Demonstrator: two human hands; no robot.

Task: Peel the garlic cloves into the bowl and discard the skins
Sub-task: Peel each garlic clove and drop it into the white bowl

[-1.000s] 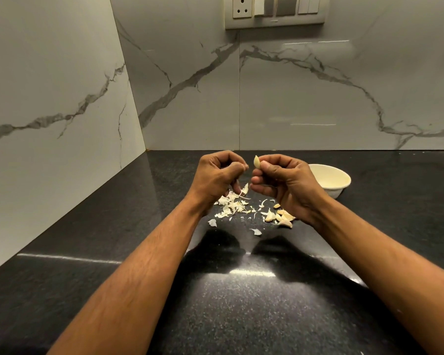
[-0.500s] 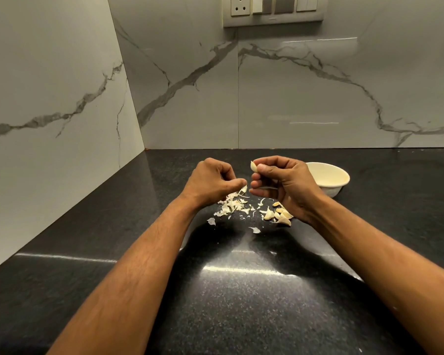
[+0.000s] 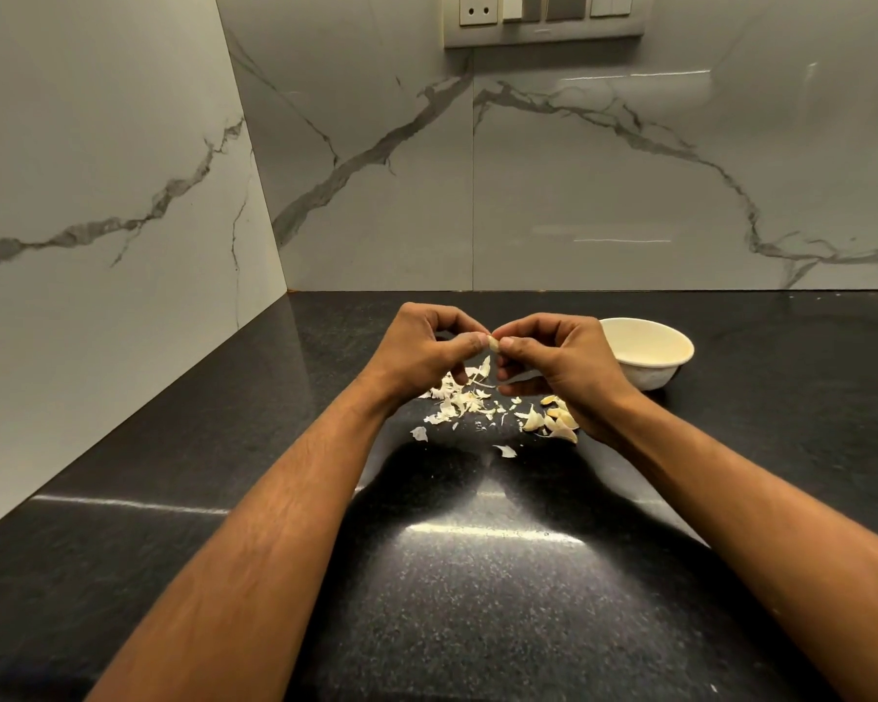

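Here, at the far left, a marble wall with grey veins runs along the black table, meeting the back wall in a corner at about eleven o'clock. High on the back wall, at twelve o'clock, sits a switch plate with a socket.

The left hand is raised above the table with its fingers curled, thumb and forefinger pinching one end of a clove. The clove sits at the meeting point of both hands, held above the table, just left of the bowl. A strip of skin hangs from it, at six o'clock from the clove.

Under and between the hands, a heap of skins lies scattered on the table, with two loose flakes nearer the person, at about six o'clock from the heap.

The right hand faces the left one, fingers curled likewise, its thumb and forefinger pinching the clove's other end. Below its wrist, at five o'clock from the heap, lie several cloves on the table; whether these are peeled I cannot tell.

At three o'clock from the right hand, just behind it, stands a white bowl, upright on the table. What shows of its inside is bare; the hand hides its left part.
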